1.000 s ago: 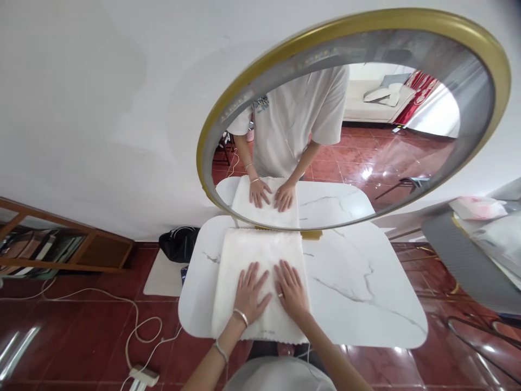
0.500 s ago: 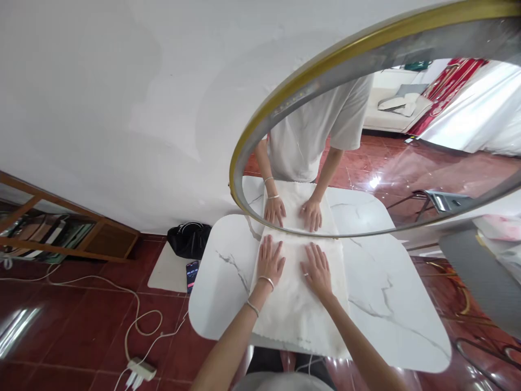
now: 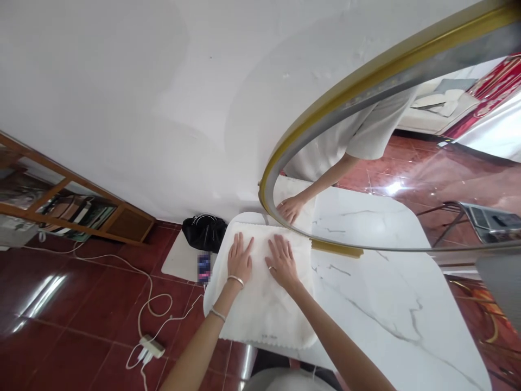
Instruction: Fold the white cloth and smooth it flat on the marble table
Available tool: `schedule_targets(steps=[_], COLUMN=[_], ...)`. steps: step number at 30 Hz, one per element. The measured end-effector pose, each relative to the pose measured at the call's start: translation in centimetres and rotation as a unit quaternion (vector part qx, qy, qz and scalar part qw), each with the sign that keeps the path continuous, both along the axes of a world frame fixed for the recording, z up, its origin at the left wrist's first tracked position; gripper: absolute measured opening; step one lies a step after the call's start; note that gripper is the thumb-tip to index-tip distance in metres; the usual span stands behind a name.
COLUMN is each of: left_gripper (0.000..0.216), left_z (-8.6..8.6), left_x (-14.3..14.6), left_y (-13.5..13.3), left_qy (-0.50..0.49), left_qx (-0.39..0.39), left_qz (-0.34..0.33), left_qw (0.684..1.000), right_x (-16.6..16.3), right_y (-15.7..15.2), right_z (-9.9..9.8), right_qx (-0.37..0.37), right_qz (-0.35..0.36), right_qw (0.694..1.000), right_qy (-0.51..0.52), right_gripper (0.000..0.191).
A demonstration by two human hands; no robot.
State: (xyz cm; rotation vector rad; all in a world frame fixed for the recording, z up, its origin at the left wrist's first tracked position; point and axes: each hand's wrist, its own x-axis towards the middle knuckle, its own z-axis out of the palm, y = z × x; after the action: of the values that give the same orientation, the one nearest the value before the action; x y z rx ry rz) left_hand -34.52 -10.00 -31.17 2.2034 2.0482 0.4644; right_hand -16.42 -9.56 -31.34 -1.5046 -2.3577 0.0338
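A cream-coloured cloth (image 3: 264,309) with a wavy edge lies spread over the left end of a white marble-patterned table (image 3: 366,288). Flat on its left half rests my left hand (image 3: 239,262), fingers stretched out, with two pale bands on the wrist. My right hand (image 3: 283,263) presses flat on the cloth a little to the right, fingers spread and a ring on one finger. Neither hand grips anything. Some small printing shows near the cloth's front edge.
A gold-rimmed round mirror (image 3: 321,117) stands at the table's back, reflecting one arm and the room. Left of the table are a black bag (image 3: 203,231), a phone (image 3: 204,269), white cables with a power strip (image 3: 151,346) on red tiles, and a wooden shelf (image 3: 81,203).
Both hands and the cloth have moved left across the table, from its middle to its left end. The view has shifted as well. Both hands stay flat on the cloth.
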Motion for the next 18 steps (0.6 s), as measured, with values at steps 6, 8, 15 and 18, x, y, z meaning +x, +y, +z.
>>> schedule_targets(steps=[6, 8, 15, 18], left_gripper=[0.052, 0.052, 0.049, 0.046], left_z=[-0.2, -0.2, 0.8, 1.3], left_x=[1.9, 2.0, 0.3, 0.2], left_y=[2.3, 3.8, 9.7, 10.9], left_qy=[-0.012, -0.012, -0.021, -0.012], left_qx=[-0.004, -0.011, -0.018, -0.02], left_qz=[0.015, 0.022, 0.069, 0.03], left_qw=[1.0, 1.0, 0.997, 0.999], right_x=[0.6, -0.1, -3.3, -3.4], right_y=[0.5, 2.0, 10.0, 11.3], right_z=[-0.7, -0.9, -1.3, -1.1], right_qx=[0.016, 0.008, -0.065, -0.067], right_qz=[-0.072, -0.08, -0.114, -0.09], right_qw=[0.997, 0.997, 0.991, 0.994], right_qy=[0.007, 0.008, 0.006, 0.013], right_gripper=[0.067, 0.066, 0.056, 0.055])
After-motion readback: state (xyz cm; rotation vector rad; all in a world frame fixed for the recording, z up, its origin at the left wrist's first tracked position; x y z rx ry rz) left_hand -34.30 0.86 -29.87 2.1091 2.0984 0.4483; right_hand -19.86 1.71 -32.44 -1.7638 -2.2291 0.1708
